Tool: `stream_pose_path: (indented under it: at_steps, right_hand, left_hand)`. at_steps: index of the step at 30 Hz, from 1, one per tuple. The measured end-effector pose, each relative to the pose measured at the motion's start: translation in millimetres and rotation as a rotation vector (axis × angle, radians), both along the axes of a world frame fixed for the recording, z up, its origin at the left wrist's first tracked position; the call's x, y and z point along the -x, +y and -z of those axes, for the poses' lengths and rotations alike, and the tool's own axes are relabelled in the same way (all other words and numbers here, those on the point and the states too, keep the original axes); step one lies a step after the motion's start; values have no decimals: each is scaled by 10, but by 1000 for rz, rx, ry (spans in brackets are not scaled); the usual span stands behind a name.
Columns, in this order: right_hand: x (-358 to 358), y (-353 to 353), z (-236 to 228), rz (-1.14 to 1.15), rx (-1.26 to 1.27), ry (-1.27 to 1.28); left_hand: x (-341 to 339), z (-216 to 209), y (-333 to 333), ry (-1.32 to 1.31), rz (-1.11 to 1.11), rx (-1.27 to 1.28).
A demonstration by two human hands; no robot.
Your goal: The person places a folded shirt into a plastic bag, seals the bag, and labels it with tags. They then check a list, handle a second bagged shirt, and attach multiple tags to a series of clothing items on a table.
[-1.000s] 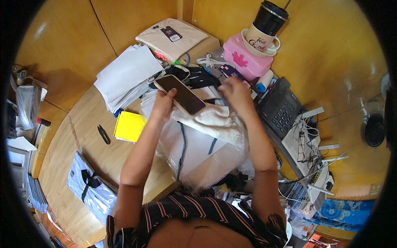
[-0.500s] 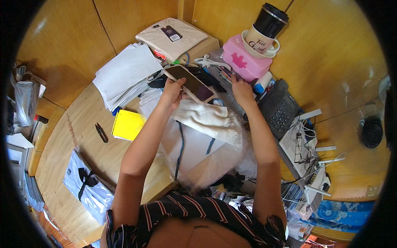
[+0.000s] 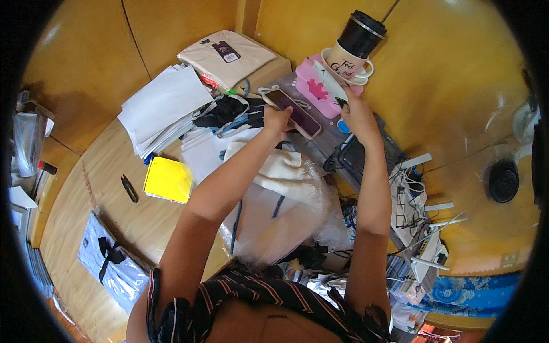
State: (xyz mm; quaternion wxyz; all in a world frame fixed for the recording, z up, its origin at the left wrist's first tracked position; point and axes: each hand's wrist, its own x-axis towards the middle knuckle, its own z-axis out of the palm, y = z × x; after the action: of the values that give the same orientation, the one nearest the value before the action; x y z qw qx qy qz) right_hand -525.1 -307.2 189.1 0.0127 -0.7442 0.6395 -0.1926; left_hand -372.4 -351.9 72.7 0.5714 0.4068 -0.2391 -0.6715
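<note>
A curved wooden desk (image 3: 146,228) stands against yellow-brown panelled walls (image 3: 191,28), bearing a paper stack (image 3: 163,106) at ten o'clock, a yellow pad (image 3: 167,180) at nine and a wrapped blue garment (image 3: 123,275) at eight, while the left hand (image 3: 276,119) grips a phone (image 3: 303,120) just past twelve and the right hand (image 3: 359,114) pinches a white card (image 3: 329,83) at one.

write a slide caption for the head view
Left hand holds a phone, right hand a flat white piece near a pink box, at a cluttered desk.

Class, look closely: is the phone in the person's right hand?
No, the phone is held in the person's left hand.
</note>
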Motion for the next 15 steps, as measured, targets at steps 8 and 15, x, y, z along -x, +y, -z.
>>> stream_pose_path:
  at_steps: [8,15]
  right_hand:
    - [-64,366,-239,32,154,-119]
    - [-1043,748,-14,-112,245,154]
  left_hand:
    - [-56,132,-274,-1413,407,223]
    - [-649,-551,1095,151,552,616]
